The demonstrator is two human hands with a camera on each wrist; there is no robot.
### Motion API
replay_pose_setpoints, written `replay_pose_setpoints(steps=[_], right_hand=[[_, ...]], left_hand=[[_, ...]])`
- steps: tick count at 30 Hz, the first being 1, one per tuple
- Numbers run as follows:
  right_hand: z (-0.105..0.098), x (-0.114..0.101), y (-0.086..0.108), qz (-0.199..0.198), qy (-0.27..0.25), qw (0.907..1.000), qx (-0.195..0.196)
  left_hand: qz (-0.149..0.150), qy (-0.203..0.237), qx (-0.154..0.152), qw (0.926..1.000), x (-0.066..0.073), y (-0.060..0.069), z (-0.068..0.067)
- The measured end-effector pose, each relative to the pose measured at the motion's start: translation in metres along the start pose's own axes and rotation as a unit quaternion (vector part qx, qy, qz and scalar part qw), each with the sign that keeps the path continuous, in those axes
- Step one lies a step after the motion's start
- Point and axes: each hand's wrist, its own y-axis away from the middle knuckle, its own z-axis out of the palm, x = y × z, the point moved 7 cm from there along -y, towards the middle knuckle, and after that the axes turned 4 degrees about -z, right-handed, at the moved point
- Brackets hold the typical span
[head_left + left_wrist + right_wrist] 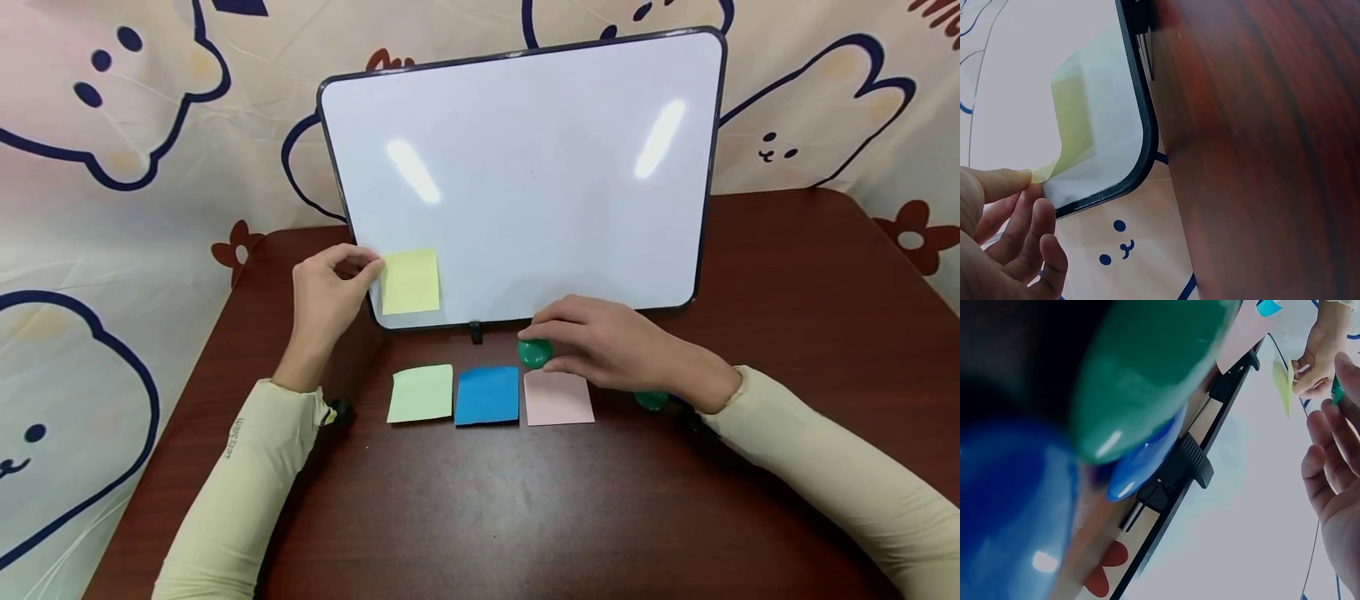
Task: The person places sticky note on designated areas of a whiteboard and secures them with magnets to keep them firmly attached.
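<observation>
I see the whiteboard (532, 183) beyond the fingertips | right hand (603, 342), fingers curved in a grip | left hand (327, 290), fingertips pinched narrow | yellow note (411, 282), edge in left fingertips, spreading rightward | pink note (558, 402), just below right fingertips | green round piece (535, 354), held between right thumb and fingers

Pale patterned cloth (258, 179) fills the background here, navy-outlined cartoon animals (821, 125) peering right out of it, with a rust-red flower (225, 253) peeping past the left edge of the dark, wood-grained table (487, 517) and a second flower (913, 215) beyond the right!
</observation>
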Motion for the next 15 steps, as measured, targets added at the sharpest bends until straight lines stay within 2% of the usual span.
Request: replay_pose_setpoints(steps=[15], right_hand=[[0.0057,-0.0001,-0.0094,-0.002,-0.01,0.9999,-0.002]], left_hand=[[0.004,0.004,0.004,1.0,0.0026,0.0013,-0.0009]])
